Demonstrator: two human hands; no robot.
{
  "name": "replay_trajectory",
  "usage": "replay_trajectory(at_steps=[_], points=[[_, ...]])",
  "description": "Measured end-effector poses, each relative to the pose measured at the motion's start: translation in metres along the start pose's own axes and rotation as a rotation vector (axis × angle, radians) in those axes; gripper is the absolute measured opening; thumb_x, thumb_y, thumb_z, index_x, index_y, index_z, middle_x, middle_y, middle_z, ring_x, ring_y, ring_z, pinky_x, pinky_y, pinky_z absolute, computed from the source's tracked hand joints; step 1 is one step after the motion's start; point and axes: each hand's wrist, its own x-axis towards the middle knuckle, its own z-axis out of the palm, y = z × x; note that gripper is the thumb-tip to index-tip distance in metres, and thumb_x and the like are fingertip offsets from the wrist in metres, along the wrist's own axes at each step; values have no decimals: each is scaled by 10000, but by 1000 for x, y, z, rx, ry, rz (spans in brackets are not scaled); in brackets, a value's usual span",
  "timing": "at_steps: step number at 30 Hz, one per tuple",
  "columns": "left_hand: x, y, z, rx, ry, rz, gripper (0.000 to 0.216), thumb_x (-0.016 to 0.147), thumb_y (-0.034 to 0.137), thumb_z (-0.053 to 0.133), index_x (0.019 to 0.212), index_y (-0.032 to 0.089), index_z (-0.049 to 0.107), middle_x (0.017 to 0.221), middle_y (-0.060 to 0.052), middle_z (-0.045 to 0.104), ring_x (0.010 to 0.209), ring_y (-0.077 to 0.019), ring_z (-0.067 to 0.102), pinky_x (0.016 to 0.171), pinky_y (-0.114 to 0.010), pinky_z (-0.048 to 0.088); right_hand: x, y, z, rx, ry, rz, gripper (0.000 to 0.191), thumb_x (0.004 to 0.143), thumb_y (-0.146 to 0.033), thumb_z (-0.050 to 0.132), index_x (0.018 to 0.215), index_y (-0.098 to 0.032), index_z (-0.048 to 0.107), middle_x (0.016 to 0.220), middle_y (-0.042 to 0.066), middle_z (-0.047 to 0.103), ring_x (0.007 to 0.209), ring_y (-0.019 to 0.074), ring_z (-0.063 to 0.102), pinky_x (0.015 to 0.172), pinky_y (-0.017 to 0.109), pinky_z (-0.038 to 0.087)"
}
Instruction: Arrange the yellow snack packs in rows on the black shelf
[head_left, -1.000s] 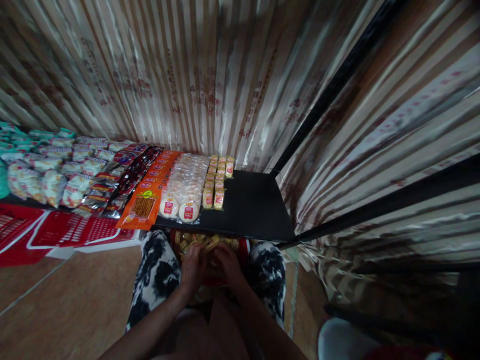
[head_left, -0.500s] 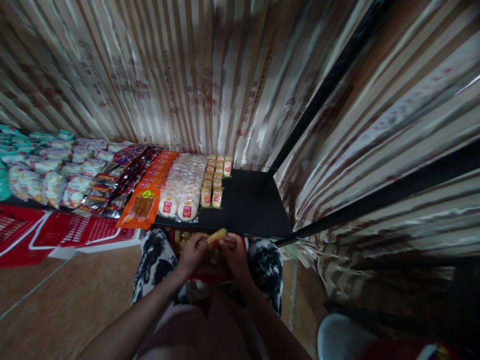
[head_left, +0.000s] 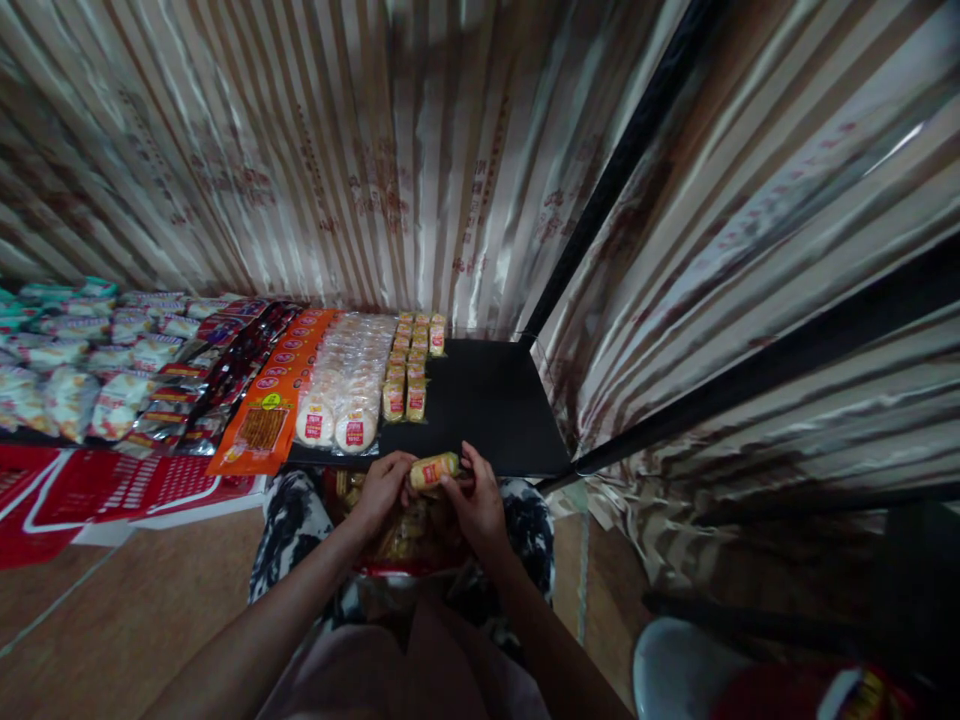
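A small yellow wrapped snack packet (head_left: 433, 471) with a red label is held over my lap, label facing up. My left hand (head_left: 384, 490) is closed on its left end. My right hand (head_left: 480, 503) grips the right end, thumb against the near side and the fingers behind it. Below both hands lies a large open bag (head_left: 409, 535) of similar yellow packets between my knees, partly covered by my hands. Short rows of the same yellow packets (head_left: 406, 380) stand on the black shelf (head_left: 487, 400) just ahead.
Left of the yellow rows lie round white rice crackers (head_left: 355, 428), orange snack bags (head_left: 262, 425), dark bags (head_left: 214, 390) and white bags (head_left: 120, 405). A red basket (head_left: 176, 487) is under the shelf's left side. Black bars (head_left: 622, 190) and a striped curtain (head_left: 420, 200) enclose the shelf.
The packet has turned so its red label faces up and it lies more level. My right hand's fingers have spread slightly. The view has shifted a little to the right.
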Motion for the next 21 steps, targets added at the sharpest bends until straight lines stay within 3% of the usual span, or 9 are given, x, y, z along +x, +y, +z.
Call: replay_trajectory(at_steps=[3,5,8,13,18,21], points=[[0,3,13,-149,2,-22,284,701,392,564,814,138,620,587,8,611,484,-95,524,467,-195,399,3,1,3,322,6,220,631,669,-407,669,1227,-194,466,1110,100,610,946,207,601,807,354,501],[0,4,24,-251,3,-38,299,670,384,618,841,138,626,706,-15,648,587,-109,574,538,-209,448,4,-3,4,507,-75,305,528,672,-411,674,1128,-193,522,992,68,662,867,194,630,789,340,502],[3,4,42,-332,15,-57,315,640,364,658,853,135,629,754,-27,660,630,-113,592,595,-220,468,5,-10,3,607,-155,321,310,695,-416,660,894,-190,588,875,43,686,794,193,639,726,315,504],[20,7,65,-285,54,-75,314,676,358,622,900,138,602,784,-44,660,604,-116,597,556,-222,475,25,-10,-5,577,-124,279,328,711,-425,635,937,-191,590,888,42,687,791,192,639,718,300,501],[37,14,80,-15,171,-12,358,758,252,515,1102,152,523,1071,-107,578,730,-122,608,509,-188,472,71,5,-12,352,-46,193,318,702,-409,601,920,-177,607,831,44,689,773,190,639,721,296,499],[47,22,86,160,195,110,329,772,204,470,1091,170,547,1240,-116,477,994,-181,572,746,-282,524,103,14,-9,232,-22,125,329,712,-401,568,945,-172,603,818,46,688,738,188,642,705,309,506]])
